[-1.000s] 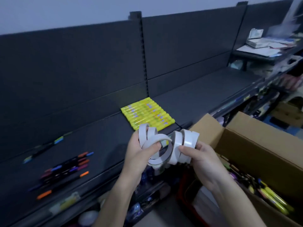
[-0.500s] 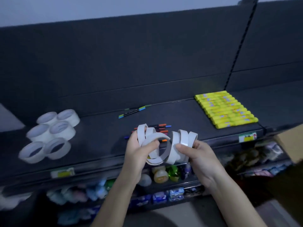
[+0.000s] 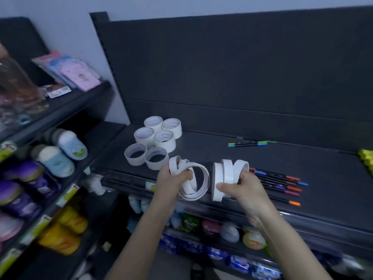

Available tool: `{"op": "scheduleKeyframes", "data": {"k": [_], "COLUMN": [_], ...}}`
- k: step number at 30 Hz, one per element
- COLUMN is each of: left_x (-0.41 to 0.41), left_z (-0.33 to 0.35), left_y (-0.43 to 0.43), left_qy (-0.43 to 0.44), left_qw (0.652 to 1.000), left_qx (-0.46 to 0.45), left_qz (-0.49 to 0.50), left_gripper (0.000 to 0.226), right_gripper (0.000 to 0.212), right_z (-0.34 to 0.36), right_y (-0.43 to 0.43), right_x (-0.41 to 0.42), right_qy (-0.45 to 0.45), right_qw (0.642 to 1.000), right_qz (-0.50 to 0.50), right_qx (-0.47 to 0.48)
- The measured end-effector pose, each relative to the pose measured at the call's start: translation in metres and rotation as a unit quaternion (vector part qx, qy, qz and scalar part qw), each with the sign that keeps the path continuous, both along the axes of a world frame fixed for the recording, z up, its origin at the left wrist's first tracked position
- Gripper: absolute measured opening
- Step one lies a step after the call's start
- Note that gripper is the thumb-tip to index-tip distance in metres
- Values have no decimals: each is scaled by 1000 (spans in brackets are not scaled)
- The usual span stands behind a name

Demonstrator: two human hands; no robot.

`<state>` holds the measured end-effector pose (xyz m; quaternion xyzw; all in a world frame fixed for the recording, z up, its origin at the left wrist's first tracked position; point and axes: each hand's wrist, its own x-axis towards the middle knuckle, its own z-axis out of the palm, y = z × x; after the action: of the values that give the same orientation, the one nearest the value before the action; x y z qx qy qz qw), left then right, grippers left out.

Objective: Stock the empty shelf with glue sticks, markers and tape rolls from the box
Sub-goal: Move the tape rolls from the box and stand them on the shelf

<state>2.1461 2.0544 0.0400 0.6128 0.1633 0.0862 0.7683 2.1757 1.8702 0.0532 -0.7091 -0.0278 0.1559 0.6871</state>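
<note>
**Figure.** Both hands carry loose tape rolls at the front of the dark shelf (image 3: 212, 152), beside the stocked cluster of six tape rolls (image 3: 154, 142) that stands on end.

- The left hand (image 3: 173, 178) is just right of and in front of the cluster. Its fingers curl through the cores of several thin white rolls (image 3: 196, 182), which hang at different angles.
- The right hand (image 3: 240, 190) is farther right of the cluster. It pinches three rolls (image 3: 227, 174) on edge between thumb and fingers.
- Right of the cluster lie a front row of markers (image 3: 282, 184) and a few more markers (image 3: 250, 142) towards the back panel. The yellow glue sticks (image 3: 366, 158) are farthest right.
- The box is not in view.

**Likely hazards.**
- The left-hand rolls look only loosely threaded, so opening the fingers to set one down may free the others. A roll that lands on edge could run off the front lip.
- The right-hand stack is held by side pressure alone, so the middle roll may slip out if the pinch eases.
- A hand that comes in low towards the cluster may knock over the nearest standing rolls.
- Rolls set down too far right of the cluster would crowd or scatter the front markers.
</note>
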Motion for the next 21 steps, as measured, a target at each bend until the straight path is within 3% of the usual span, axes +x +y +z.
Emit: {"op": "scheduleKeyframes", "data": {"k": [6,10,13,16,18,21], "left_x": [58,104,129,146,152,163], "left_z": [-14,-28,-44,-60,-65,-62], "left_y": [42,60,62,61,63,70], "left_qy": [39,87,111,150,161,182], "left_qw": [999,989,973,958,955,964], "left_qx": [-15,-112,-192,-238,-242,-160], "left_qz": [3,-44,-69,-52,-57,-108], "left_gripper": [26,34,7,15,17,20], "right_gripper": [23,25,26,23,32,35], "right_z": [-8,-17,-27,-37,-42,-47], "right_y": [39,49,53,56,58,61], "right_x": [71,122,151,168,171,175], "right_qy": [-64,-116,-147,-177,-190,-214], "right_qw": [978,943,913,880,860,839], "right_qz": [106,119,139,164,182,203], "right_qx": [-168,-289,-354,-409,-437,-457]}}
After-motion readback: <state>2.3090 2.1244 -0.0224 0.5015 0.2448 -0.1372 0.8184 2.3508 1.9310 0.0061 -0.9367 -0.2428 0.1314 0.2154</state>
